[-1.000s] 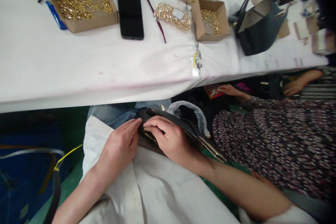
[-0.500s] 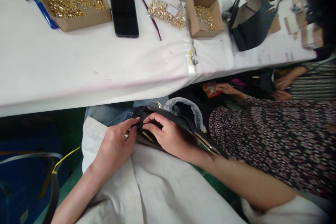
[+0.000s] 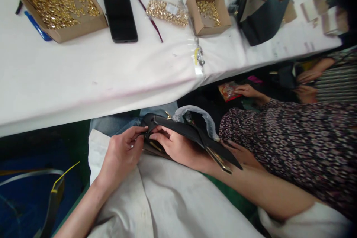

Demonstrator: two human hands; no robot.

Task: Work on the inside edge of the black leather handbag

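Note:
A black handbag (image 3: 184, 130) with gold fittings lies across my lap. Its handle (image 3: 199, 109) is wrapped in clear plastic and arches up on the far side. My left hand (image 3: 124, 148) pinches a small dark part at the bag's left end, between thumb and fingertips; the part is too small to make out. Just beside it, my right hand (image 3: 173, 143) reaches in under the bag's upper edge, thumb and fingers closed on the black material. A gold bar (image 3: 219, 160) sticks out at the bag's right end, over my right forearm.
On the white-covered table (image 3: 55, 78) are a cardboard box (image 3: 72, 33) of gold pieces, a phone (image 3: 119, 16), a bag of gold pieces (image 3: 167, 12), a smaller box (image 3: 214, 29) and a black bag (image 3: 263, 18). A co-worker's patterned sleeve (image 3: 292, 134) is close on the right.
The view has shifted slightly, so the table things sit further left. Both my hands stay at the handbag's left end. A co-worker's hand now shows behind the bag's right end.

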